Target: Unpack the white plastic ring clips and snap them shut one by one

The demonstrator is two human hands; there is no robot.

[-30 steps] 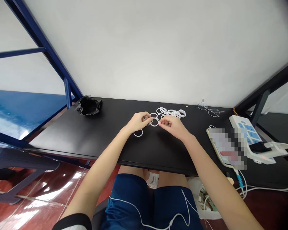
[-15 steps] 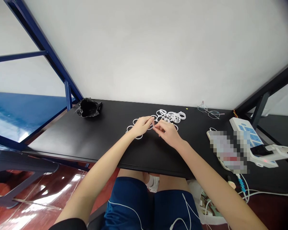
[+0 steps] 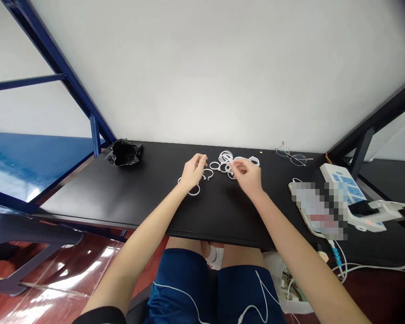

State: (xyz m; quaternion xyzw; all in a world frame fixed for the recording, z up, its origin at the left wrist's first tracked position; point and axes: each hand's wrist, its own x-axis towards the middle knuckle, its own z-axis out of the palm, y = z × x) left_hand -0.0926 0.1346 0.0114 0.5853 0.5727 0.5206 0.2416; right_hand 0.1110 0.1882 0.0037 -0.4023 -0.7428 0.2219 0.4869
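Note:
A pile of loose white plastic rings [image 3: 243, 160] lies on the black desk [image 3: 138, 189] near the wall. A short chain of linked white rings [image 3: 207, 173] trails left from it, ending in a ring [image 3: 194, 191] beneath my left wrist. My left hand [image 3: 191, 172] hovers over this chain with its fingers curled, pinching it near the top. At the pile's near edge is my right hand [image 3: 247, 174], its fingertips closed on one white ring [image 3: 231, 170]. The two hands are a little apart.
A crumpled black bag [image 3: 124, 152] lies at the desk's back left. Wire-rimmed glasses [image 3: 293, 157] rest at the back right. Further right are a phone [image 3: 315, 208], a white power strip [image 3: 349, 191] and cables. Blue frame bars [image 3: 94, 130] rise on the left.
My hands were together, working on one ring of the chain. They have now separated: the right hand has moved back and right to the pile, and the left has lifted slightly.

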